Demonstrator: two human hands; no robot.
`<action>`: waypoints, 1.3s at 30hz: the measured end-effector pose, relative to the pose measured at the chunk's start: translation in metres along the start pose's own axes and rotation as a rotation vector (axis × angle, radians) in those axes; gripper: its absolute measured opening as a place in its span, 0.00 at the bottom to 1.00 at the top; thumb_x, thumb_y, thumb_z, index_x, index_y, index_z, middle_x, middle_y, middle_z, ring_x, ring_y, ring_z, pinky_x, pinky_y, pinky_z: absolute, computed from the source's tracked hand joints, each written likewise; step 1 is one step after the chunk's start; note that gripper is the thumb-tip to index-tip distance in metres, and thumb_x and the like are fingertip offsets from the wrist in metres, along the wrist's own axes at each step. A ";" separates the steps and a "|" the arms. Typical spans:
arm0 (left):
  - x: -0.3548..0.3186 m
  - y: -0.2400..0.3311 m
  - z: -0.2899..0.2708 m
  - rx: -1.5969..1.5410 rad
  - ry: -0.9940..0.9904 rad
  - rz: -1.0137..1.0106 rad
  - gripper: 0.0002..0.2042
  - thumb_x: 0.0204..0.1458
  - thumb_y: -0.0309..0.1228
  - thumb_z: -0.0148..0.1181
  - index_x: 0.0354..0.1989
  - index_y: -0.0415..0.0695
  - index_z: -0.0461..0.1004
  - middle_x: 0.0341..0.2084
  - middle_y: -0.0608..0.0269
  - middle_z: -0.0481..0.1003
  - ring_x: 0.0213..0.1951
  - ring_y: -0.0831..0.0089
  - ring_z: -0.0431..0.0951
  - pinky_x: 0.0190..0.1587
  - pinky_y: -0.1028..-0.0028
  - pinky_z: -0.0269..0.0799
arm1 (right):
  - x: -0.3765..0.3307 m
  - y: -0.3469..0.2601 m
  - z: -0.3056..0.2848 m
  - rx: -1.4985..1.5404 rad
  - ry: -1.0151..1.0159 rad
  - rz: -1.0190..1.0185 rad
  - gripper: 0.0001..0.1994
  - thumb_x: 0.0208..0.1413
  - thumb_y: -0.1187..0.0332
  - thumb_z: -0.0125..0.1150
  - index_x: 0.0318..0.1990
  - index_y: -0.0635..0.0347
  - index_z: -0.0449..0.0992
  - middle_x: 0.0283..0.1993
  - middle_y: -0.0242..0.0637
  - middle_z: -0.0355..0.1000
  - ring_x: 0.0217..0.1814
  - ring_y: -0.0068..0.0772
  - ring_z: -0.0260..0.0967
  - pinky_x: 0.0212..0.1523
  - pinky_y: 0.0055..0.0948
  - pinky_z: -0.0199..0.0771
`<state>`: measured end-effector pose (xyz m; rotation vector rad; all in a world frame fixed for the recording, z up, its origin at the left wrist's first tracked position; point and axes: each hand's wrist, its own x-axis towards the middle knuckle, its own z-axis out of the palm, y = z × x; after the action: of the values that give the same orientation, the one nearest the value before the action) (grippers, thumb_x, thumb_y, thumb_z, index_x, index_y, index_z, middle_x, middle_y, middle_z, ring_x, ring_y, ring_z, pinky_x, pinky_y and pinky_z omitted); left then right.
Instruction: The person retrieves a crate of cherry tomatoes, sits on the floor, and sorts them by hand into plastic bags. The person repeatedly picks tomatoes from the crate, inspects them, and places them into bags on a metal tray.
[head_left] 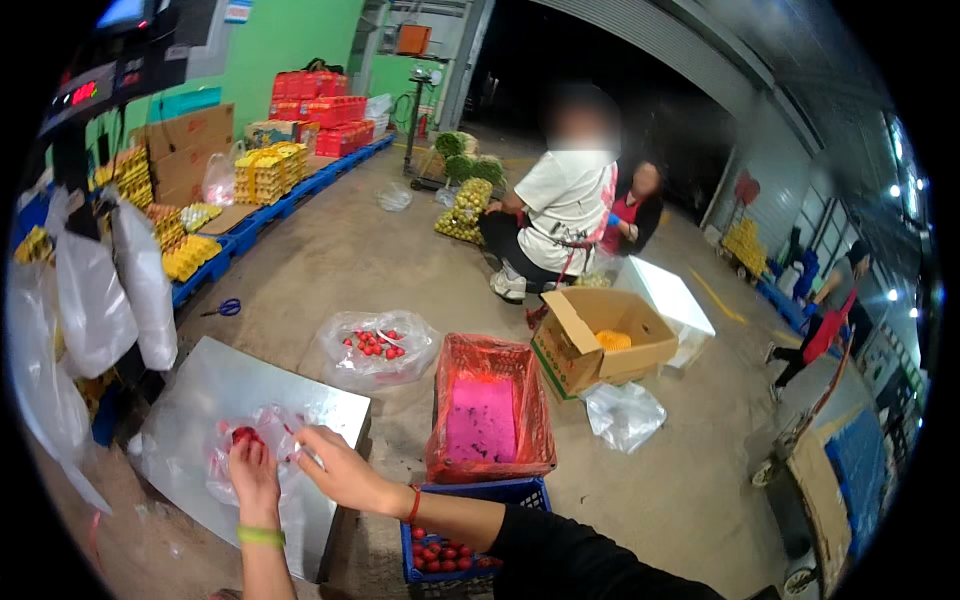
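A clear plastic bag [262,428] with a few small red fruits lies on a flat metal scale platform [215,385]. My left hand [253,470] grips the bag's lower left part, fingers closed on the plastic by a red fruit. My right hand [340,468] holds the bag's right edge, wrist with a red band. A green band sits on my left wrist. Below my right forearm, a blue crate [440,550] holds several small red fruits.
A red crate [488,405] lined with plastic and a pink sheet stands right of the platform. Another clear bag of red fruits [378,345] lies on the floor. An open cardboard box [600,340], blue scissors [226,308], hanging plastic bags [95,295], and two crouching people [565,215] are around.
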<state>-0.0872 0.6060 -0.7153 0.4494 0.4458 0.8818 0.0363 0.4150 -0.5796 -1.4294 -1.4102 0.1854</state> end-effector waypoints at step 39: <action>-0.293 -0.273 -0.095 1.874 -1.481 -0.662 0.29 0.59 0.41 0.53 0.68 0.43 0.61 0.70 0.33 0.52 0.67 0.37 0.61 0.67 0.48 0.59 | -0.248 0.120 -0.089 -0.085 -0.328 0.663 0.16 0.63 0.65 0.56 0.56 0.63 0.71 0.55 0.48 0.65 0.53 0.46 0.70 0.56 0.36 0.71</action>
<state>-0.1306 0.2342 -0.8877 2.2396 -0.1574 -0.9112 0.1043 0.2025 -0.7635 -1.9662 -1.1528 0.8192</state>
